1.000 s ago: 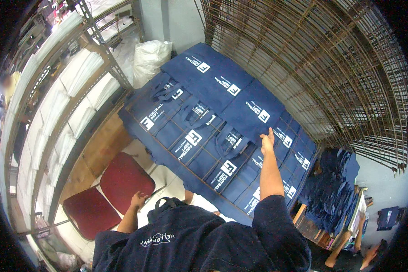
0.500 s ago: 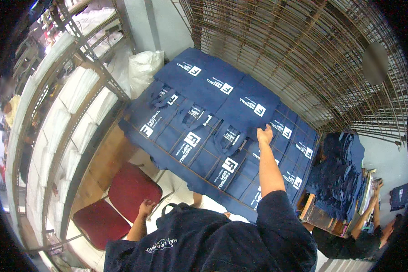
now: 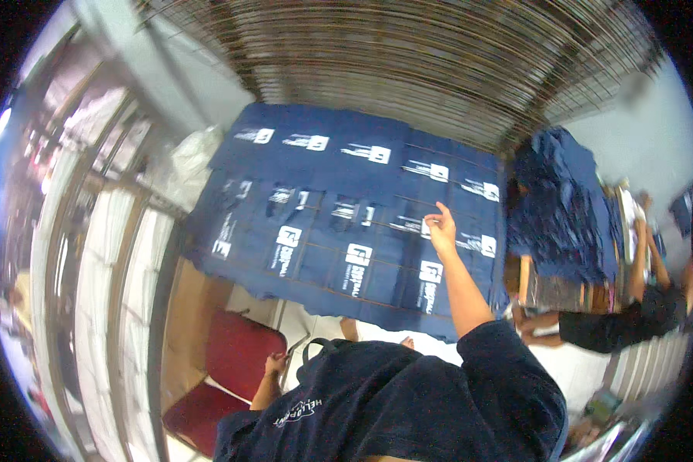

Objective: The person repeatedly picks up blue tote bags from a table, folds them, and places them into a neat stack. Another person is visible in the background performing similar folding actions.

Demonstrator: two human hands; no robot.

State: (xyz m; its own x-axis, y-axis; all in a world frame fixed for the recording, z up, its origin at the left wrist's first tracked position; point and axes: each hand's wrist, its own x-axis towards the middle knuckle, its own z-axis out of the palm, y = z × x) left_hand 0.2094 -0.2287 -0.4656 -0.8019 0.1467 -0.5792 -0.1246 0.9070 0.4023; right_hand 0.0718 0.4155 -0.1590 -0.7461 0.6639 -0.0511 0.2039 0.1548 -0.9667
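Navy blue fabric bags [image 3: 316, 162] with white print lie flat in overlapping rows on a wire rack before me. Dark handle loops show on some in the middle row. My right hand [image 3: 441, 231] is stretched out over the right half of the rows, index finger extended and fingers apart, with nothing seen in it. Whether it touches the cloth I cannot tell. My left hand [image 3: 275, 363] hangs low by a dark red chair [image 3: 242, 350], fingers loosely apart and seemingly holding nothing.
Stacked wire racks [image 3: 408, 54] rise behind the bags. A pile of navy fabric [image 3: 558, 204] stands at right on a wooden support. Beyond it another person's arm [image 3: 641, 254] shows. Shelves of white sheets [image 3: 100, 254] line the left, near a white plastic bag [image 3: 196, 162].
My view has turned to the right, so the rack sits straighter. My right hand has drawn back from the edge of a bag, its index finger now raised. The left hand still hangs by the chair.
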